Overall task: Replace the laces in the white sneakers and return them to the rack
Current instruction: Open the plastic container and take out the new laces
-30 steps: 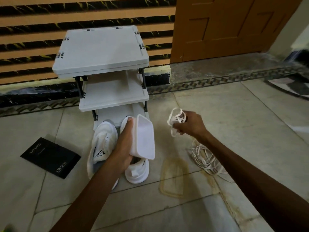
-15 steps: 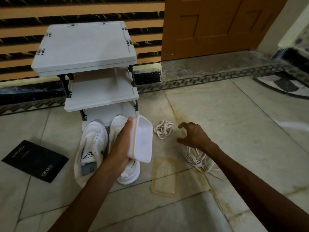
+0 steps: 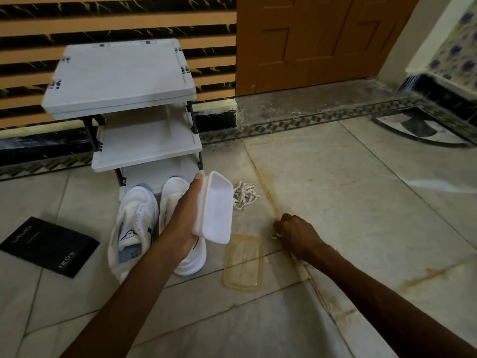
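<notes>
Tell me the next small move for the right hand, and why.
Probably lift the laces it is closing on. The right hand is curled over a lace bundle on the floor, while the left hand holds the empty container tilted nearby.

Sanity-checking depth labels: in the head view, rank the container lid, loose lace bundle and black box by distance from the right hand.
From the right hand:
1. Container lid, on the floor just to its left.
2. Loose lace bundle, farther up by the rack.
3. Black box, far left, beyond the sneakers.
</notes>
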Demonstrator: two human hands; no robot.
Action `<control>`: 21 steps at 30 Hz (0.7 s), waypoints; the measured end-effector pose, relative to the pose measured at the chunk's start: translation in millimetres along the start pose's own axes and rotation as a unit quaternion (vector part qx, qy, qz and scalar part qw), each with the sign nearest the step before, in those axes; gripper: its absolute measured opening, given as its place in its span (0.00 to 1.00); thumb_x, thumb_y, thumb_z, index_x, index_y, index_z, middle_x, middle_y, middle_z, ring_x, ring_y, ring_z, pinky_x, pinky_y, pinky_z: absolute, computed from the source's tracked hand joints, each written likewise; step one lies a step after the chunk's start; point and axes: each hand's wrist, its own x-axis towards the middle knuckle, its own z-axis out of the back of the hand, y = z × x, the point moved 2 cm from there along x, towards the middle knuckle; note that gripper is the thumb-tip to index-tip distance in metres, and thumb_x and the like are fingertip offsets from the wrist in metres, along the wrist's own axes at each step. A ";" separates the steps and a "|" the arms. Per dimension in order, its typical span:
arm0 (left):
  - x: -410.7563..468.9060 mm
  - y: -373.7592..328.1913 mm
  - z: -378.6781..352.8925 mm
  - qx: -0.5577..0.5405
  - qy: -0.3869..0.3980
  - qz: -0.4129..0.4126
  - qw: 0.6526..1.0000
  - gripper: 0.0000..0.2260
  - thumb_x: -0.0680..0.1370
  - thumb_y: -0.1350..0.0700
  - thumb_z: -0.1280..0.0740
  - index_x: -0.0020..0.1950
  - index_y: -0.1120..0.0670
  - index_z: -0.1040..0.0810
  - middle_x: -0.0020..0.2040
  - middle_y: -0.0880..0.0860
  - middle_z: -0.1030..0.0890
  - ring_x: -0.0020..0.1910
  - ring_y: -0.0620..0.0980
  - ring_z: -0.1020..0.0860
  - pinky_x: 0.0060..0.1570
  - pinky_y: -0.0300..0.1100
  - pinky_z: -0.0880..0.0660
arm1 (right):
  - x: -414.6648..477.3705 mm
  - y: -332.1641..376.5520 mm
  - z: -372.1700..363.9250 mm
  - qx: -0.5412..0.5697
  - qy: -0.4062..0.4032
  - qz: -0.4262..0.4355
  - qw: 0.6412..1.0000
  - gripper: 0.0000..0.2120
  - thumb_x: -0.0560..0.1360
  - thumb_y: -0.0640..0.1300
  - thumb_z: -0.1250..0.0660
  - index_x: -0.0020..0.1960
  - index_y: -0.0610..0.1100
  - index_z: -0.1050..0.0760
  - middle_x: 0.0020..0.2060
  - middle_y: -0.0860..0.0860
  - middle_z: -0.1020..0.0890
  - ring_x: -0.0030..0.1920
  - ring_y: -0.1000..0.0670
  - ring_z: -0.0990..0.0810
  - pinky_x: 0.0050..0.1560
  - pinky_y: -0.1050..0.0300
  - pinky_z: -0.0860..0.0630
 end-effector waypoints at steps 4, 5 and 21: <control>-2.4 -0.7 2.6 0.002 0.015 -0.002 1.000 0.34 0.65 0.29 0.35 0.64 0.50 0.24 0.55 0.56 0.17 0.52 0.56 0.18 0.46 0.49 0.23 | -1.8 -4.5 6.2 0.044 -0.011 -0.052 0.998 0.09 0.74 0.47 0.30 0.50 0.42 0.19 0.45 0.47 0.19 0.44 0.47 0.21 0.40 0.59 0.29; -2.0 0.1 2.7 0.000 0.018 -0.005 1.000 0.35 0.64 0.29 0.35 0.64 0.50 0.24 0.56 0.57 0.17 0.53 0.56 0.18 0.47 0.49 0.23 | -1.9 -5.9 12.0 0.083 -0.010 -0.065 0.994 0.08 0.72 0.46 0.28 0.47 0.42 0.18 0.42 0.48 0.18 0.41 0.48 0.20 0.38 0.60 0.30; 0.2 22.5 -1.2 -0.158 0.055 0.007 0.986 0.29 0.75 0.38 0.36 0.69 0.56 0.26 0.66 0.59 0.24 0.61 0.58 0.24 0.61 0.54 0.29 | -20.3 120.3 247.5 0.758 -0.109 0.053 0.641 0.06 0.71 0.33 0.30 0.47 0.38 0.18 0.38 0.45 0.17 0.37 0.49 0.21 0.40 0.59 0.24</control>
